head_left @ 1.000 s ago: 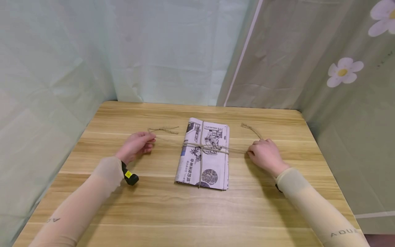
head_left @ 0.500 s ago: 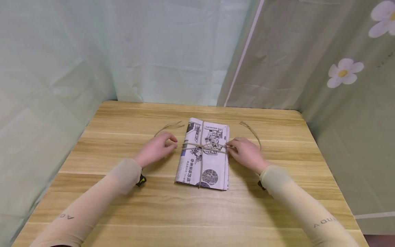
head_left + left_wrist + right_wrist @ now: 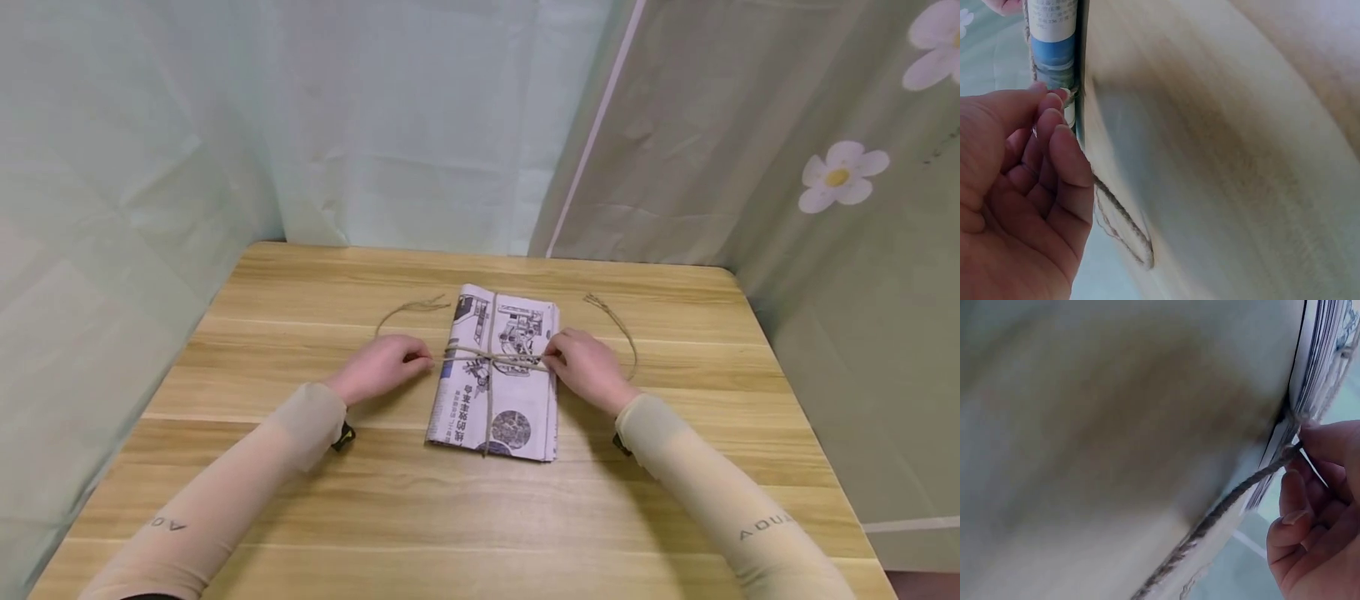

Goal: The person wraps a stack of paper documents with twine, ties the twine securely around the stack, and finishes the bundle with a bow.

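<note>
A folded newspaper bundle (image 3: 513, 396) lies on the table, wrapped lengthwise and crosswise in thin brown twine (image 3: 489, 417) that crosses near its middle. At the bundle's left edge my left hand (image 3: 382, 367) pinches the crosswise twine between thumb and fingertips. My right hand (image 3: 588, 371) pinches it at the opposite edge, fingertips over the paper's margin. Frayed loose ends curve away behind both hands. The left wrist view has a twine tail (image 3: 1125, 215) hanging below the left fingers; in the right wrist view, a thicker-looking twine length (image 3: 1210, 519) runs from the right fingertips.
The wooden table (image 3: 480, 525) reaches the hanging curtains (image 3: 420, 125) at the back and sides. A flower print (image 3: 843, 177) marks the right curtain. Both forearms wear pale sleeves (image 3: 225, 492), with a dark band at each wrist.
Both hands have moved inward from wide apart, where they held the twine stretched out, to the bundle's two side edges. The left loose end has shifted rightward; the bundle has stayed put.
</note>
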A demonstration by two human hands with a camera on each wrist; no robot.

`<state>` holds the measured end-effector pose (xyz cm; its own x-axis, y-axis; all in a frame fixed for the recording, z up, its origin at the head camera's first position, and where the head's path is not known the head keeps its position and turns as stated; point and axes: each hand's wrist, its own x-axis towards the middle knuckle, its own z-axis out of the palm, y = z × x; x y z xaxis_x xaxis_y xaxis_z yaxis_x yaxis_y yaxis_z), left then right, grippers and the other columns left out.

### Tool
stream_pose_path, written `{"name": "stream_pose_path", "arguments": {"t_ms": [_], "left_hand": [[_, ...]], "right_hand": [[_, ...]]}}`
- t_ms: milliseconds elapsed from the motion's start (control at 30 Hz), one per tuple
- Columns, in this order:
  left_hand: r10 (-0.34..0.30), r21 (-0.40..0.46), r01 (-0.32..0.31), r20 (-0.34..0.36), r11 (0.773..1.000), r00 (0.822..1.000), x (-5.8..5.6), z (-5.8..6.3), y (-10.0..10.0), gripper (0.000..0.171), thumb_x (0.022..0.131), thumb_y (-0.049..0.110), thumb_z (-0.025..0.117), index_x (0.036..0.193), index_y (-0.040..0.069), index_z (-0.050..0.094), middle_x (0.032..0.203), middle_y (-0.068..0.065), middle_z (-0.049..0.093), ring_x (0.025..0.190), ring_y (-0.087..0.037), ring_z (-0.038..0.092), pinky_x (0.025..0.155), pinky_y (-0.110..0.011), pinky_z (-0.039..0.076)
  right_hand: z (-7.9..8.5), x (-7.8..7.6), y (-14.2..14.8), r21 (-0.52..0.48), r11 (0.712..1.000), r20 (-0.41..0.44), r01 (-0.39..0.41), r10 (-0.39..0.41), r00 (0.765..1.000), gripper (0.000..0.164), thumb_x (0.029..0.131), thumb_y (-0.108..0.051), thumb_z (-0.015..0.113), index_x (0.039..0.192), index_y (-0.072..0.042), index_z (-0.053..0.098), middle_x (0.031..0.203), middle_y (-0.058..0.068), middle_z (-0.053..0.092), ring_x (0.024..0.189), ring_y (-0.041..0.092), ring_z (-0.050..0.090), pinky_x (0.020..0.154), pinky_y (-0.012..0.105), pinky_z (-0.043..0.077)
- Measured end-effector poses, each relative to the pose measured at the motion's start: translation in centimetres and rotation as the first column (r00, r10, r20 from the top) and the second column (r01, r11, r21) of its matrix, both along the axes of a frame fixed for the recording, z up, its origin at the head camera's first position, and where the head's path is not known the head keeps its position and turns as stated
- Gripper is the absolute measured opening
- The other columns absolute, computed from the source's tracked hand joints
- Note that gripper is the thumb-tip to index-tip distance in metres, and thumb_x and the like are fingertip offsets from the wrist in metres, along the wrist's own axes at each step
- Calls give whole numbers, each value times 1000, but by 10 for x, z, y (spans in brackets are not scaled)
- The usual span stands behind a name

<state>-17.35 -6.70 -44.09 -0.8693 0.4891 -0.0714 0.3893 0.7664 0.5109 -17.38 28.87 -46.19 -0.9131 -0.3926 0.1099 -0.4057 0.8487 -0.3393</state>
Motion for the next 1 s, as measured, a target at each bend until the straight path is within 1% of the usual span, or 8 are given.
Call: {"name": "stream_pose_path", "arguments": {"t_ms": [367,600,700,800,867,933,967,1000], "left_hand": [[42,6,-42,38,999,998,-1,0,-4,12,100,24,68,102,13,74,90,4,69,81,-14,61,82,-39,54],[65,44,-65,9,997,998,4,0,-7,23,100,22,69,118,9,72,115,-6,71,106,-25,66,98,-48,52],[127,88,-128,14,988,992,7,5,-12,21,100,22,68,116,9,70,112,-6,69,100,-26,66,90,-47,55],[198,87,-200,27,976,980,10,13,-18,20,102,29,64,101,11,72,91,-3,67,79,-21,61,73,-39,52],[217,64,-222,84,973,973,13,16,-22,28,103,35,61,94,12,73,79,-2,65,68,-19,57,65,-36,48],[191,90,-215,223,972,956,15,17,-25,35,105,37,57,95,7,74,76,-5,66,65,-18,58,63,-34,51],[169,127,-220,323,967,931,16,17,-26,38,106,36,55,99,4,74,80,-7,68,66,-17,60,64,-34,54],[149,178,-247,437,952,887,17,17,-27,39,107,35,54,105,0,72,85,-11,70,68,-18,63,66,-35,57]], "right_hand": [[-2,-2,6,38,999,-26,20,-19,999,10,94,-20,76,101,-14,74,98,0,67,93,22,63,81,44,56],[-3,3,8,-10,1000,39,28,-27,999,15,96,-24,73,106,-13,73,103,1,67,96,21,63,87,42,55],[2,6,11,-25,999,47,22,-20,999,19,97,-27,72,109,-12,72,107,3,68,98,22,64,87,43,55],[11,10,15,-45,999,30,21,-19,999,19,97,-27,71,108,-12,73,107,3,69,96,23,65,86,44,55],[16,12,18,-57,998,9,19,-18,1000,17,97,-26,71,107,-12,73,105,3,69,94,22,64,84,44,55],[22,15,21,-69,997,-7,25,-25,1000,15,97,-25,71,105,-12,74,103,2,69,89,21,63,80,42,54],[24,16,22,-74,997,-11,27,-28,1000,14,98,-25,71,104,-13,74,103,1,69,87,20,63,79,41,54],[26,17,22,-80,996,-13,28,-30,999,14,98,-26,71,104,-13,74,103,1,69,85,19,62,77,40,53]]}}
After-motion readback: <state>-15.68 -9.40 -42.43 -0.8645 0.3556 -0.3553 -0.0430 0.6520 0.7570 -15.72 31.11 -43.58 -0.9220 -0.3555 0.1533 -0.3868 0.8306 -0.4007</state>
